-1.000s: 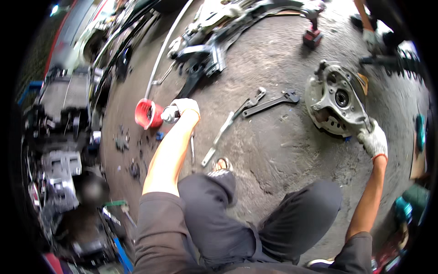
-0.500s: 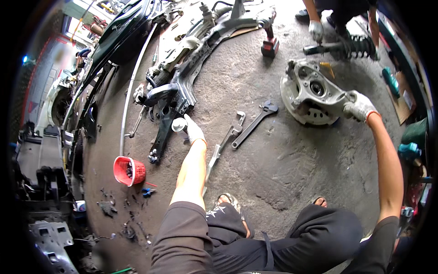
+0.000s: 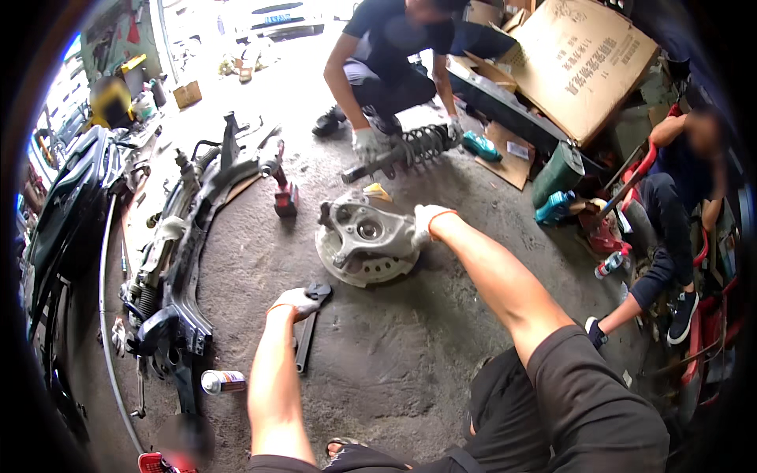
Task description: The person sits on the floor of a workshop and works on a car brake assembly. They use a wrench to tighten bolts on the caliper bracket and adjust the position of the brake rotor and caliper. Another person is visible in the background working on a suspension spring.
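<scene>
My left hand (image 3: 295,301), in a pale work glove, closes around the head of a dark wrench (image 3: 309,331) that lies on the concrete floor. My right hand (image 3: 426,222), gloved too, grips the right edge of a grey metal wheel hub and knuckle (image 3: 361,239) resting on the floor ahead of me. The wrench lies just below and left of the hub.
A long black subframe with suspension parts (image 3: 183,236) runs along the left, with a spray can (image 3: 222,381) near it. A crouching person holds a coil spring strut (image 3: 404,151) at the back. Flattened cardboard (image 3: 579,59) stands at the right, where another person sits.
My view has swung up and right, bringing the other people into sight. My left hand moved from the spray can by the subframe over to the wrench. My right hand stayed on the hub.
</scene>
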Tool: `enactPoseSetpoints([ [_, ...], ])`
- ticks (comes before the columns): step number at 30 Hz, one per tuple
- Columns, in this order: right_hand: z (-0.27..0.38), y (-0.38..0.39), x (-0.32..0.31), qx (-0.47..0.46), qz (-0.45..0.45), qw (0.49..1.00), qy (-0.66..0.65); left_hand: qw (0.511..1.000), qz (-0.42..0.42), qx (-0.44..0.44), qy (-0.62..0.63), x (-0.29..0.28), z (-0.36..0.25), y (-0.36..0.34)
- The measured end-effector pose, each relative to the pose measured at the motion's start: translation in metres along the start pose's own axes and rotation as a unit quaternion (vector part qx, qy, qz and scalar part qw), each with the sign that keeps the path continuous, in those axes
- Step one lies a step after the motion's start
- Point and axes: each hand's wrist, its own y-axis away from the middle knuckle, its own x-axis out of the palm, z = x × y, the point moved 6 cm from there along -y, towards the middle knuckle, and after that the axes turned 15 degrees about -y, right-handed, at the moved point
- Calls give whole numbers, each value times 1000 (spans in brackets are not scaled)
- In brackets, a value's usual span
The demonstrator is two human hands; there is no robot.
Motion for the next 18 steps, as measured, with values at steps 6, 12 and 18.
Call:
enactPoseSetpoints([
  [6, 43, 51, 1, -82, 66, 985, -133, 994, -94, -28, 57, -46, -15, -48],
  [12, 47, 62, 8, -97, 98, 976, -167, 1000, 5, -5, 29, -20, -43, -43],
  [18, 49, 64, -1, -106, 123, 973, -166, 987, 92, -130, 15, 18, 13, -49],
])
